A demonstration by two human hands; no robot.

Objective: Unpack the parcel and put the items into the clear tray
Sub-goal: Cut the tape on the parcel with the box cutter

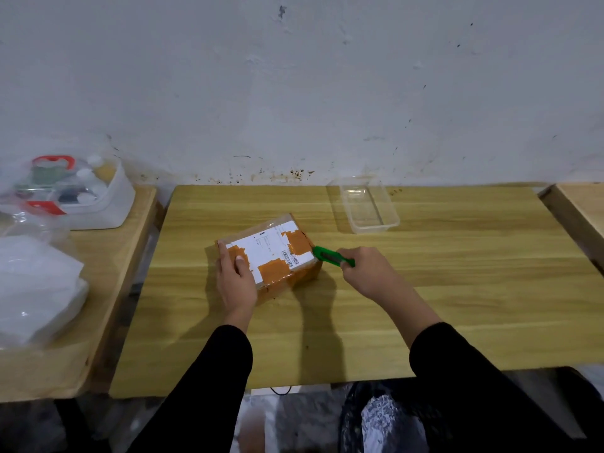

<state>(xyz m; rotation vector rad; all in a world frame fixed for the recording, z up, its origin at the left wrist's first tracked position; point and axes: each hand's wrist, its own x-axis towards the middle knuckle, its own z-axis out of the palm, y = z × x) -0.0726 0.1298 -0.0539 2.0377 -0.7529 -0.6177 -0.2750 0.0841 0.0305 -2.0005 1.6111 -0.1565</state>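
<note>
Pressing our left hand (236,276) flat on the near-left corner of the parcel (270,256), fingers spread loosely over the orange tape and the thumb laid on the top face, we held the box steady against the wooden table (425,289). The parcel sat a little left of the table's middle, turned at a slant, so that its long axis ran from near-left to far-right, with the white shipping label (266,245) facing up. Our right hand (364,273) was curled tightly round the handle of the green box cutter (331,256), and the tool's nose touched, or very nearly touched, the parcel's right-hand end just below the top edge; whether any blade had entered the tape we could not tell. That end lay directly toward the right hand, which made it the nearer hand for the cut, while the left hand braced the opposite corner so that a push along the long axis would be met rather than sliding the box away. We judged the parcel unopened, the tape apparently whole across the top. The clear tray (367,206) stood empty at the far side of the table, beyond the parcel and to its right, well apart from both hands, its own long axis running roughly away from us.
</note>
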